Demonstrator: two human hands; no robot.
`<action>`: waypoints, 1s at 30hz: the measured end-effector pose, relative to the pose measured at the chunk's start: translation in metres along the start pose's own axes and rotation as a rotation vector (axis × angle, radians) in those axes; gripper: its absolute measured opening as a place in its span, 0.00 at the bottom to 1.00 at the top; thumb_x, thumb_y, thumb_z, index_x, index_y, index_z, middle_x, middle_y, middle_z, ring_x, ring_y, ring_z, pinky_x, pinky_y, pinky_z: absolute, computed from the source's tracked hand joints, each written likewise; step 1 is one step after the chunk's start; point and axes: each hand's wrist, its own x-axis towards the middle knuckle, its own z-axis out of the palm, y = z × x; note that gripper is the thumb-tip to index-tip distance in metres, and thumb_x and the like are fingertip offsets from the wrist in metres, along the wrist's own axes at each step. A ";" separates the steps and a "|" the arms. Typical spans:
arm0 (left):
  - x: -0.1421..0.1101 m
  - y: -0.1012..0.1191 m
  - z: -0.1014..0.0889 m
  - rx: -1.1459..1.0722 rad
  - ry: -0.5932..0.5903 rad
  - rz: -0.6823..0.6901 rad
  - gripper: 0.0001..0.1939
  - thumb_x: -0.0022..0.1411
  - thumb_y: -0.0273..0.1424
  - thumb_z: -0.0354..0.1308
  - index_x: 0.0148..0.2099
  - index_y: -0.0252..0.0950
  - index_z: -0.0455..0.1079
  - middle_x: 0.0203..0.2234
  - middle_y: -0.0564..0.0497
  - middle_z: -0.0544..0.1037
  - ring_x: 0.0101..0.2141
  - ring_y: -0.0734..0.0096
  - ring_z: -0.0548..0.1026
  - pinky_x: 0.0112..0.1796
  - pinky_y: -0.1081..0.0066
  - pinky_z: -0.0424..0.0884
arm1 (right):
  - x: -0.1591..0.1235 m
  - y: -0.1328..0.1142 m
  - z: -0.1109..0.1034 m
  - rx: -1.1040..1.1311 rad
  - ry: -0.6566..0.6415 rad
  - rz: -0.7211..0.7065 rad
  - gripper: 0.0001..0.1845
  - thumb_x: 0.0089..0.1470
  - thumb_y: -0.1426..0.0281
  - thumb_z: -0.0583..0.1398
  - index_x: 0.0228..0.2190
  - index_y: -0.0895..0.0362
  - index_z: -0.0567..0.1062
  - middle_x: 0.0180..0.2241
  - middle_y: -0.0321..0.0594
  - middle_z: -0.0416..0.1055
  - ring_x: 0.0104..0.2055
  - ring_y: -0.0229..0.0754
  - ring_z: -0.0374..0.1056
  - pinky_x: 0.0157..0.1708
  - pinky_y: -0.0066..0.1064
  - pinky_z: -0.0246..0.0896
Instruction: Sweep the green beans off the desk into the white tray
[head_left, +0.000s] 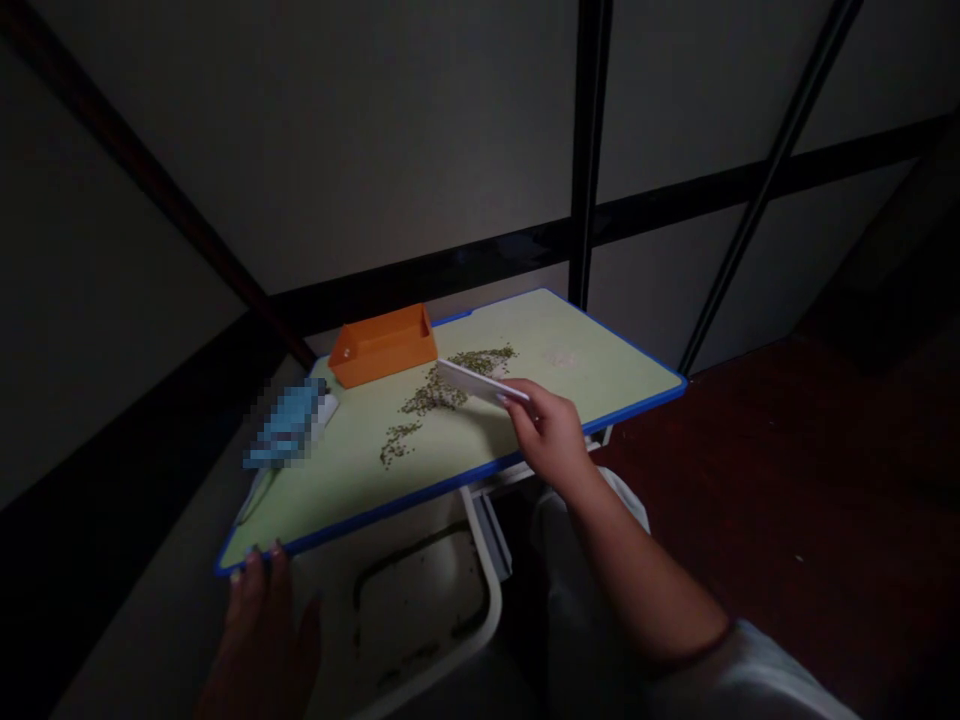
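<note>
My right hand point(553, 432) is closed on one end of a thin, flat white plate point(480, 383), held tilted over the table. Its far edge is beside a spread of small green-brown grains or seeds point(429, 397) on the pale green tabletop point(337, 470). I cannot tell whether the plate touches them. At the table's near left corner, my left hand point(262, 630) rests its fingertips on the blue edge, thumb held apart, with nothing seen in it. An orange open tray point(384, 347) sits at the back, behind the grains.
Under the front edge is a white bin point(491, 600) with dark bits inside. A blurred blue object point(292, 422) lies at the table's left side. Small pale bits point(561, 357) lie right of the grains. A panelled wall point(420, 140) stands close behind; reddish floor point(787, 480) lies right.
</note>
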 end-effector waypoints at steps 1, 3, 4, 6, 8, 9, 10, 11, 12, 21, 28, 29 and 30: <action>0.000 0.001 -0.001 0.007 0.009 0.016 0.41 0.63 0.35 0.45 0.72 0.38 0.28 0.72 0.33 0.40 0.69 0.34 0.46 0.60 0.37 0.63 | -0.002 -0.001 0.006 0.038 -0.040 0.004 0.15 0.59 0.70 0.55 0.43 0.55 0.79 0.39 0.42 0.81 0.42 0.43 0.76 0.40 0.29 0.68; -0.001 0.002 -0.002 0.010 0.036 0.054 0.39 0.64 0.35 0.44 0.72 0.36 0.30 0.71 0.32 0.43 0.69 0.36 0.46 0.62 0.38 0.61 | -0.006 -0.001 0.017 0.106 -0.106 0.011 0.13 0.60 0.69 0.55 0.42 0.56 0.78 0.37 0.41 0.81 0.40 0.43 0.75 0.39 0.28 0.67; -0.001 0.003 -0.002 0.008 0.059 0.068 0.39 0.64 0.35 0.44 0.72 0.36 0.31 0.71 0.33 0.44 0.69 0.38 0.45 0.63 0.39 0.60 | -0.007 0.000 0.022 0.126 -0.127 0.018 0.13 0.60 0.68 0.55 0.41 0.57 0.78 0.36 0.41 0.80 0.39 0.42 0.75 0.38 0.28 0.66; -0.001 0.006 -0.003 0.004 0.087 0.058 0.38 0.64 0.35 0.44 0.72 0.37 0.32 0.71 0.34 0.44 0.70 0.40 0.45 0.64 0.40 0.59 | -0.008 0.002 0.030 0.137 -0.151 0.041 0.12 0.60 0.67 0.56 0.39 0.57 0.77 0.33 0.39 0.79 0.36 0.42 0.73 0.36 0.27 0.64; -0.002 0.009 -0.004 0.002 0.093 0.033 0.38 0.65 0.35 0.44 0.72 0.37 0.33 0.71 0.36 0.43 0.70 0.41 0.44 0.64 0.41 0.58 | -0.008 0.004 0.036 0.138 -0.162 0.068 0.11 0.59 0.66 0.56 0.37 0.57 0.77 0.31 0.37 0.77 0.33 0.41 0.71 0.33 0.26 0.62; -0.002 0.010 -0.003 0.001 0.092 0.023 0.37 0.65 0.35 0.44 0.72 0.37 0.33 0.72 0.36 0.43 0.70 0.42 0.44 0.65 0.41 0.57 | -0.008 0.005 0.038 0.138 -0.164 0.079 0.11 0.59 0.66 0.56 0.36 0.57 0.76 0.29 0.37 0.76 0.32 0.40 0.70 0.32 0.26 0.61; -0.002 0.011 -0.003 -0.004 0.085 0.016 0.37 0.65 0.35 0.44 0.72 0.37 0.34 0.72 0.36 0.44 0.70 0.42 0.44 0.65 0.42 0.57 | -0.007 0.005 0.039 0.136 -0.165 0.088 0.11 0.59 0.65 0.56 0.35 0.57 0.76 0.28 0.36 0.75 0.30 0.40 0.69 0.31 0.26 0.60; -0.003 0.011 -0.003 -0.011 0.080 0.012 0.37 0.65 0.35 0.44 0.72 0.37 0.34 0.71 0.36 0.44 0.70 0.43 0.45 0.65 0.42 0.58 | -0.007 0.004 0.040 0.134 -0.164 0.094 0.11 0.59 0.65 0.56 0.34 0.57 0.75 0.27 0.35 0.74 0.29 0.39 0.68 0.30 0.26 0.59; -0.003 0.012 -0.003 -0.018 0.077 0.004 0.37 0.65 0.35 0.43 0.72 0.36 0.35 0.71 0.36 0.44 0.70 0.43 0.45 0.64 0.43 0.58 | -0.007 0.004 0.041 0.129 -0.163 0.099 0.11 0.59 0.64 0.56 0.33 0.57 0.75 0.26 0.35 0.73 0.28 0.39 0.67 0.29 0.26 0.58; -0.004 0.017 -0.007 -0.055 0.027 -0.069 0.35 0.66 0.39 0.42 0.70 0.30 0.43 0.70 0.31 0.49 0.70 0.42 0.47 0.64 0.44 0.58 | -0.010 0.005 0.043 0.111 -0.178 0.108 0.11 0.59 0.63 0.56 0.35 0.56 0.73 0.25 0.34 0.70 0.28 0.39 0.64 0.27 0.25 0.56; -0.005 0.017 -0.006 -0.075 0.007 -0.119 0.35 0.65 0.40 0.41 0.70 0.32 0.44 0.70 0.34 0.48 0.70 0.44 0.47 0.65 0.43 0.57 | -0.009 0.005 0.044 0.124 -0.166 0.118 0.12 0.59 0.61 0.56 0.35 0.56 0.73 0.26 0.34 0.70 0.29 0.40 0.65 0.28 0.26 0.56; -0.005 0.017 -0.006 -0.073 0.013 -0.111 0.35 0.64 0.40 0.41 0.70 0.32 0.44 0.71 0.35 0.47 0.70 0.44 0.46 0.65 0.44 0.57 | -0.009 0.005 0.044 0.124 -0.163 0.118 0.12 0.59 0.61 0.56 0.35 0.55 0.73 0.26 0.34 0.70 0.29 0.40 0.64 0.28 0.26 0.56; -0.006 0.016 -0.005 -0.070 0.015 -0.103 0.35 0.64 0.40 0.41 0.70 0.31 0.44 0.71 0.35 0.47 0.70 0.44 0.46 0.65 0.44 0.57 | -0.009 0.005 0.044 0.122 -0.159 0.117 0.12 0.59 0.61 0.56 0.35 0.55 0.73 0.26 0.34 0.70 0.28 0.40 0.64 0.28 0.26 0.56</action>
